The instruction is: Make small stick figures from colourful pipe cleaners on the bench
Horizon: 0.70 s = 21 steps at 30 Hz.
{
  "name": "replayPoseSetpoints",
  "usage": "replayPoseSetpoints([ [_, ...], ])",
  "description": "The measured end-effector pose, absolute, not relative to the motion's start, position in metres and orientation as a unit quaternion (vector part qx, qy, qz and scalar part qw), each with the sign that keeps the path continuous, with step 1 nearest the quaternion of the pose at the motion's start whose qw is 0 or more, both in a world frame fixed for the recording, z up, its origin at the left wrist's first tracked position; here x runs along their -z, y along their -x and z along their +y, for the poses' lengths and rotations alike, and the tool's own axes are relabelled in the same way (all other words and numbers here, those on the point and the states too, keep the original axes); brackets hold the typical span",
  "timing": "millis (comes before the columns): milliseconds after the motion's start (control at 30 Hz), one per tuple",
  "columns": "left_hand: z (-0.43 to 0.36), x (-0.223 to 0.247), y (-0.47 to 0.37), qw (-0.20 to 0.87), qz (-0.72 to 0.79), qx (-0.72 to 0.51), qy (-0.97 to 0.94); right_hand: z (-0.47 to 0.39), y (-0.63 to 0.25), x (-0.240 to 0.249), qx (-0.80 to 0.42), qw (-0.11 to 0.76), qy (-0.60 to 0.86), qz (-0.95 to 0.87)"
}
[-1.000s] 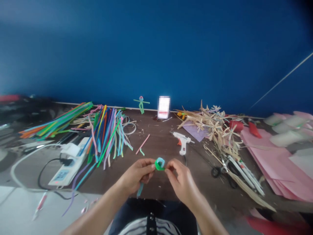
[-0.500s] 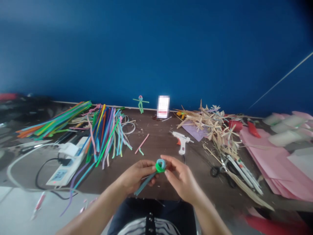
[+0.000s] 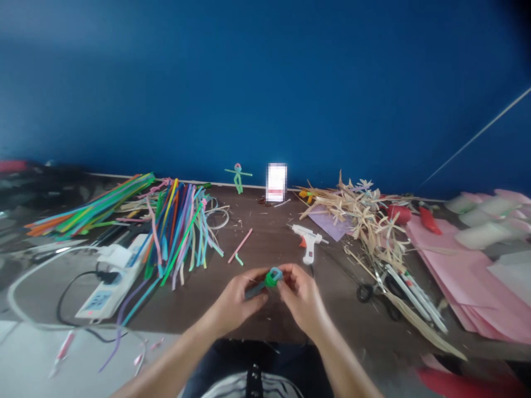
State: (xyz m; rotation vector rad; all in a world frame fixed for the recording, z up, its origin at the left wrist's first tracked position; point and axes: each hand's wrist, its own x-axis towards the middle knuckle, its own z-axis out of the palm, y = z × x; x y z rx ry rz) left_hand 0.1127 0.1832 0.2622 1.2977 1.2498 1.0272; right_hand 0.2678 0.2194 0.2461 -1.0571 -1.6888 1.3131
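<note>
Between my hands is a small piece made of pipe cleaners [image 3: 272, 277], with a light blue loop at the top and bright green wound around its base. Its blue-grey tail points left, partly covered by my left hand [image 3: 237, 301], whose fingers are closed on it. At the loop and the green band, my right hand [image 3: 302, 296] pinches from the right; its fingertips are partly hidden. Beyond them lie a pink pipe cleaner [image 3: 240, 245] and a short green bit [image 3: 239, 260]. A green stick figure [image 3: 238, 179] stands against the wall.
Bundled pipe cleaners [image 3: 182, 221] lie left, near a power strip [image 3: 110, 293] with cables. A white glue gun [image 3: 309, 243] lies ahead. To the right are dried straw flowers [image 3: 365, 213], scissors [image 3: 375, 284] and pink paper sheets [image 3: 460, 282]. A blue wall [image 3: 265, 83] closes the back.
My left fingers have shifted up and over the tail, covering more of it. The tail has swung from pointing down-left to nearly level. My right fingers have curled closer around the loop.
</note>
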Motion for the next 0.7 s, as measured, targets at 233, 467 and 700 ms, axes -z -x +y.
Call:
replayPoseSetpoints([
  [233, 0.185, -0.257, -0.119, 0.464, 0.569, -0.442, -0.515, 0.213, -0.263, -0.251, -0.506, 0.38, 0.406, -0.659],
  [467, 0.182, -0.261, -0.12, 0.512, 0.542, -0.471, -0.471, 0.209, -0.265, -0.257, -0.497, 0.379, 0.401, -0.669],
  [700, 0.183, -0.262, -0.121, 0.591, 0.531, -0.486, -0.364, 0.209, -0.263, -0.256, -0.51, 0.378, 0.394, -0.664],
])
